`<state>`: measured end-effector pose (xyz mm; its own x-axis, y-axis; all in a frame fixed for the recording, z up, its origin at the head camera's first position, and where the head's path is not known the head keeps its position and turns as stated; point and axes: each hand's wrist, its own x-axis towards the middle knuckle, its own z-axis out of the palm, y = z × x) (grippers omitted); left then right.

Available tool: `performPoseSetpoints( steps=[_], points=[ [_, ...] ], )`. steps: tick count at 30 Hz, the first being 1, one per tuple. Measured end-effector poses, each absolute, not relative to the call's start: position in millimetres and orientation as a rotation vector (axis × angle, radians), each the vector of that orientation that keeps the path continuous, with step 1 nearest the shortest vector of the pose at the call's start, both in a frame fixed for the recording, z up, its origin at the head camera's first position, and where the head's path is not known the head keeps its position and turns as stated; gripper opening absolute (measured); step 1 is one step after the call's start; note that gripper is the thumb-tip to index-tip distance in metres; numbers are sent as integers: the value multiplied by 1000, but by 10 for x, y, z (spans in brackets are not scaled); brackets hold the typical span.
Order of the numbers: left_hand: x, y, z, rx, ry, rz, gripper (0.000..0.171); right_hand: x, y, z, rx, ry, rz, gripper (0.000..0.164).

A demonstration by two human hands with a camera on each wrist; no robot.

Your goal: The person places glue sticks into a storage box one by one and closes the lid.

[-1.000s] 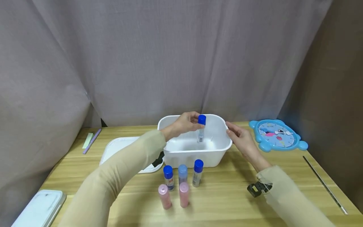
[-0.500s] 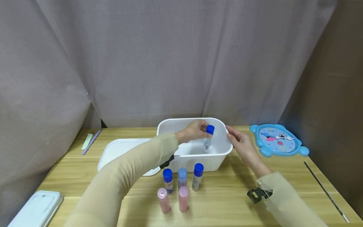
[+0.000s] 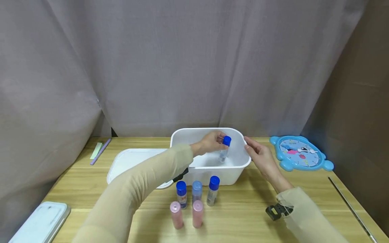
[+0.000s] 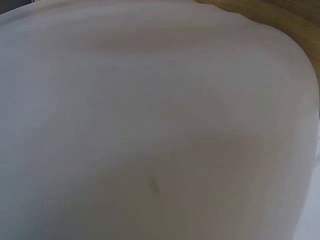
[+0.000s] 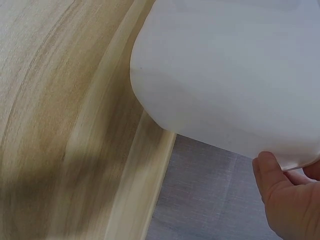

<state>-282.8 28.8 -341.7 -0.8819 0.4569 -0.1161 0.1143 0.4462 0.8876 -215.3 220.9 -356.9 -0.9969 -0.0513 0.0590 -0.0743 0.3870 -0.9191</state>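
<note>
My left hand [image 3: 212,141] reaches into a white bin [image 3: 212,175] and grips a clear glue stick [image 3: 223,155] by its blue cap end. The stick stands nearly upright inside the bin's right half. With fingertips and thumb, my right hand [image 3: 261,157] holds the bin's right rim; the right wrist view shows these fingers [image 5: 270,167] at the rim. In front of the bin stand two more blue-capped glue sticks [image 3: 213,190], a light-blue one [image 3: 197,190] and two pink tubes [image 3: 176,215]. The bin's wall [image 4: 160,100] fills the left wrist view, where the left hand is hidden.
A white lid [image 3: 127,162] lies left of the bin, partly under the left forearm. Further left are a purple pen [image 3: 101,151], a pale green strip [image 3: 96,150] and a white case [image 3: 41,221]. A blue toy clock [image 3: 301,152] and a thin rod [image 3: 351,207] lie right.
My left hand has carried the glue stick rightward and lower inside the bin. The right hand has stayed at the rim, and the head view has shifted slightly.
</note>
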Motion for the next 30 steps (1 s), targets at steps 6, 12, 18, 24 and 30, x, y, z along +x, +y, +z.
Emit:
performPoseSetpoints(
  steps=[6,12,18,24,30],
  points=[
    [-2782,79,-3268,502,2347,1371,60,-2161,2211,-3557,134,-2601,1737,50],
    [-2498,-424,-2969,793,2263,1422,37,-2140,2244,-3506,153,-2584,1701,51],
    [-1950,-1023,-2917,907,2068,1485,21,-2121,2259,-3471,170,-2568,1701,52],
    [-1548,-1316,-3161,1004,1821,1481,27,-2114,2277,-3447,152,-2584,1693,52],
    [-1387,-1334,-3385,928,1741,1501,34,-2076,2323,-3464,103,-2587,1698,52]
  ],
)
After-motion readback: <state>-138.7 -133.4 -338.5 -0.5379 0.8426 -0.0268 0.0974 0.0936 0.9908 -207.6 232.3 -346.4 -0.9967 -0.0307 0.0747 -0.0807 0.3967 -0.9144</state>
